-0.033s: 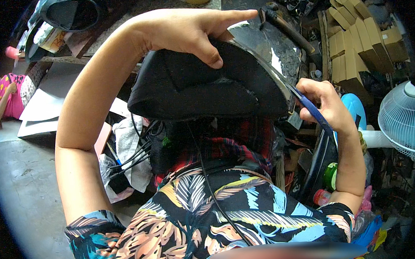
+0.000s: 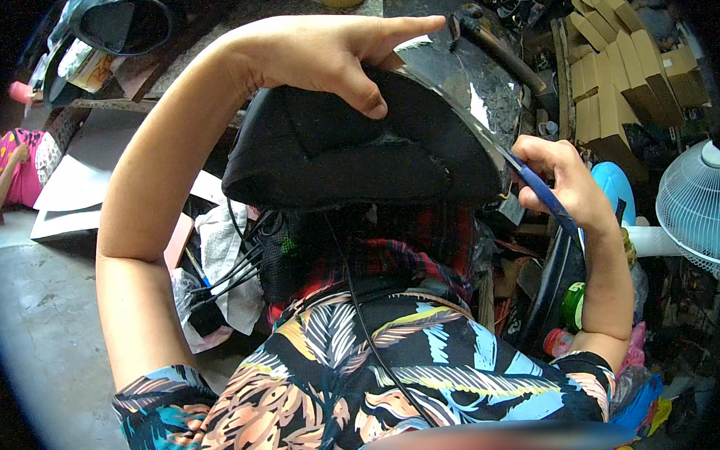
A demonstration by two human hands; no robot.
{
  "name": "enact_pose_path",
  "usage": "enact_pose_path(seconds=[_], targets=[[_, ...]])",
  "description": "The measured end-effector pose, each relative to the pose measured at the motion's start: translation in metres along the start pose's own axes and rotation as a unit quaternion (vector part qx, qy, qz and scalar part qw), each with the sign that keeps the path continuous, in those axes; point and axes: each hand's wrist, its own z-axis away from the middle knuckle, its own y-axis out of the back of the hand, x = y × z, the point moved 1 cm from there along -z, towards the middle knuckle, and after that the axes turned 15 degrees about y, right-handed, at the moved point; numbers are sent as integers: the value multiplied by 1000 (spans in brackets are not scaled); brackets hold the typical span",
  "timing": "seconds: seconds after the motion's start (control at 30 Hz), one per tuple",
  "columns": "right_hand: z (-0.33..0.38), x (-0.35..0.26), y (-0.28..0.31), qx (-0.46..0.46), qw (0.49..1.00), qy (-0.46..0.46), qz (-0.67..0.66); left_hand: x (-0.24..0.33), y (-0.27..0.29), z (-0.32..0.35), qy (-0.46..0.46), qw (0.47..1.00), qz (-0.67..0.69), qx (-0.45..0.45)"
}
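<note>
Seat (image 2: pixel 347 156), black and padded, sits at the centre of my view, held up on edge in front of the patterned shirt (image 2: pixel 402 371). A clear plastic sheet (image 2: pixel 458 79) lies over its far side, from 12 to 2 o'clock.

Change check: against the picture taken an instant ago, I find no shift in the seat or in either hand. I judge the work steady, with the hold unchanged.

Left hand (image 2: pixel 317 54), at 12 o'clock of the seat:
- The thumb presses down on the near face of the padding.
- The index finger lies straight along the top edge, pointing toward 3 o'clock.
- The other fingers go over the edge and are hidden; I read this as a clamp on the seat.

Right hand (image 2: pixel 568 183), at 3 o'clock of the seat:
- The fingers are curled closed around a thin blue tool (image 2: pixel 543 193).
- The tool's upper end touches the seat's edge where the plastic meets it.

A white fan (image 2: pixel 697 204) stands at 3 o'clock, with cardboard boxes (image 2: pixel 614 61) at 2 o'clock.
</note>
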Motion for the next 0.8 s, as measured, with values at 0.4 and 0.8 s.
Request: enact_pose_path(seconds=[0.4,0.8], targets=[[-7,42,-5,262,950,66,-156,-14,33,18,-177,921,265,222],[-56,95,-44,354,894,84,-260,-121,53,2,-18,752,-98,652]])
